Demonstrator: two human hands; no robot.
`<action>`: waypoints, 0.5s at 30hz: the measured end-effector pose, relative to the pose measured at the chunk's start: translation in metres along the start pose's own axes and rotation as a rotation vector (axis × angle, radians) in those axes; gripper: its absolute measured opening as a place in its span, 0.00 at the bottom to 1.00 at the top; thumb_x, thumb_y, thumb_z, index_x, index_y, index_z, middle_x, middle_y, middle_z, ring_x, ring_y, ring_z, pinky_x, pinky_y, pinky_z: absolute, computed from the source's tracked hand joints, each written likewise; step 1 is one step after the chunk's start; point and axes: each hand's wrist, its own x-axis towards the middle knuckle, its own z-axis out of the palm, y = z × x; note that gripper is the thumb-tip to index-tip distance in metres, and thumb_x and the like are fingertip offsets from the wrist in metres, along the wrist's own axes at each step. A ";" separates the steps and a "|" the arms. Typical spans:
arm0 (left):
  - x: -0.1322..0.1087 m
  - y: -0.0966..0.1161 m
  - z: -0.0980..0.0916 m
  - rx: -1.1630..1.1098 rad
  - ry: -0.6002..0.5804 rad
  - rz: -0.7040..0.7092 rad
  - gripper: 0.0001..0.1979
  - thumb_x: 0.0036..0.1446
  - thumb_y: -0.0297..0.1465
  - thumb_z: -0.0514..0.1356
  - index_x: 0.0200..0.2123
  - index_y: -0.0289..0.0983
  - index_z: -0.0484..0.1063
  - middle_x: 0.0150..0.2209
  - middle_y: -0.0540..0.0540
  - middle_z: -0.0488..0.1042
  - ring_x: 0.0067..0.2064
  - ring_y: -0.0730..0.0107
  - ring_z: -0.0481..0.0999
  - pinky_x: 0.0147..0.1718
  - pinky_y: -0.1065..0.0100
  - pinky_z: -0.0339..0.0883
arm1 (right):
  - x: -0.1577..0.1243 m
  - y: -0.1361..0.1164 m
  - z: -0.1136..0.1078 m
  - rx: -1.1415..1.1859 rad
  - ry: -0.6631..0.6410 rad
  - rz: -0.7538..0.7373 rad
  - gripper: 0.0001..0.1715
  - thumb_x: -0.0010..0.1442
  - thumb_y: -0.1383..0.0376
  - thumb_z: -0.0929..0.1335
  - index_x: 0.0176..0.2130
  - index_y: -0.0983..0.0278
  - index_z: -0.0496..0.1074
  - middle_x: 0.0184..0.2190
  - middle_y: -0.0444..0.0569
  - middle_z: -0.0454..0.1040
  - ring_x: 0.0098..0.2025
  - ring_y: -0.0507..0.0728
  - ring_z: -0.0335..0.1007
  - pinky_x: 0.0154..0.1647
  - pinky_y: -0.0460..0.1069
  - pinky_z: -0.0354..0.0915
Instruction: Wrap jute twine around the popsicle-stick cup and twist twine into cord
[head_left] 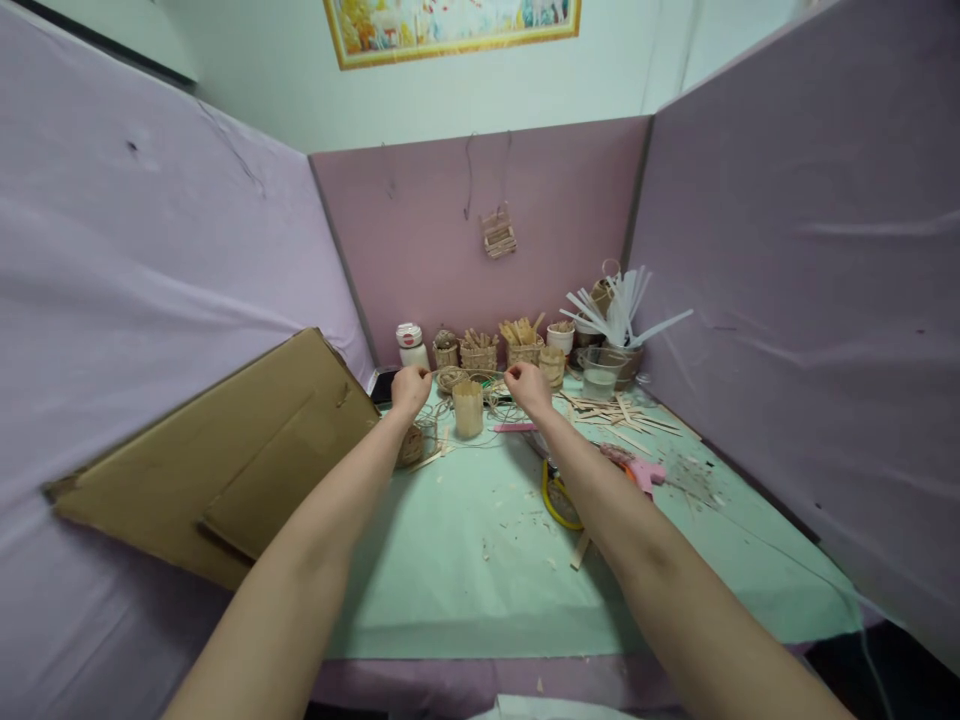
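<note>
My left hand (412, 390) is raised over the far part of the table, its fingers pinched together. Level with it on the other side, my right hand (528, 388) is pinched too. A thin strand of twine (480, 373) appears to stretch between the two hands. Below and between them a small round cup of wooden sticks (469, 410) stands upright on the green cloth, touched by neither hand. Loose twine lies tangled around it. A ball of twine (410, 446) rests by my left wrist.
Stick-filled woven baskets (478, 355), a white jar (412, 347) and a clear cup of glue sticks (602, 375) line the back. Yellow-handled scissors (559, 498) and a pink glue gun (646, 474) lie near my right forearm. Cardboard (247, 440) leans at left.
</note>
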 end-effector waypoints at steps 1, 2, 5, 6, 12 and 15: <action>0.001 0.000 0.003 0.013 -0.009 -0.011 0.15 0.54 0.32 0.54 0.39 0.36 0.78 0.39 0.40 0.78 0.44 0.60 0.74 0.41 0.68 0.62 | 0.001 0.001 0.005 -0.003 -0.004 0.016 0.14 0.56 0.63 0.62 0.34 0.63 0.76 0.34 0.50 0.77 0.35 0.56 0.71 0.34 0.46 0.60; 0.000 0.000 0.006 0.024 -0.022 -0.021 0.15 0.54 0.32 0.54 0.39 0.37 0.78 0.39 0.40 0.78 0.44 0.60 0.74 0.41 0.68 0.62 | 0.001 0.003 0.009 -0.004 -0.010 0.023 0.14 0.56 0.63 0.62 0.34 0.63 0.76 0.34 0.51 0.77 0.36 0.56 0.71 0.34 0.46 0.60; -0.004 -0.004 0.014 0.045 -0.060 -0.037 0.15 0.54 0.33 0.54 0.38 0.37 0.78 0.39 0.39 0.78 0.42 0.61 0.74 0.38 0.69 0.62 | -0.003 0.009 0.020 -0.005 -0.031 0.035 0.14 0.56 0.62 0.62 0.34 0.63 0.76 0.34 0.51 0.77 0.36 0.56 0.71 0.34 0.46 0.60; -0.006 -0.005 0.017 0.047 -0.065 -0.036 0.15 0.54 0.34 0.54 0.38 0.37 0.78 0.39 0.39 0.78 0.42 0.61 0.74 0.38 0.69 0.62 | -0.005 0.011 0.022 -0.004 -0.033 0.038 0.14 0.56 0.62 0.62 0.34 0.63 0.76 0.34 0.51 0.77 0.36 0.56 0.71 0.35 0.46 0.60; -0.020 -0.012 0.022 0.050 -0.056 -0.011 0.15 0.54 0.35 0.53 0.38 0.36 0.78 0.38 0.39 0.78 0.39 0.62 0.74 0.36 0.69 0.62 | -0.020 0.017 0.026 0.034 0.001 0.042 0.15 0.56 0.62 0.61 0.33 0.63 0.75 0.32 0.50 0.77 0.35 0.56 0.70 0.34 0.46 0.59; -0.028 -0.013 0.020 0.050 -0.050 -0.007 0.14 0.54 0.34 0.54 0.36 0.37 0.78 0.39 0.40 0.78 0.39 0.62 0.74 0.36 0.69 0.62 | -0.026 0.018 0.025 0.072 0.001 0.040 0.14 0.54 0.62 0.61 0.31 0.62 0.75 0.31 0.49 0.77 0.34 0.55 0.70 0.33 0.46 0.59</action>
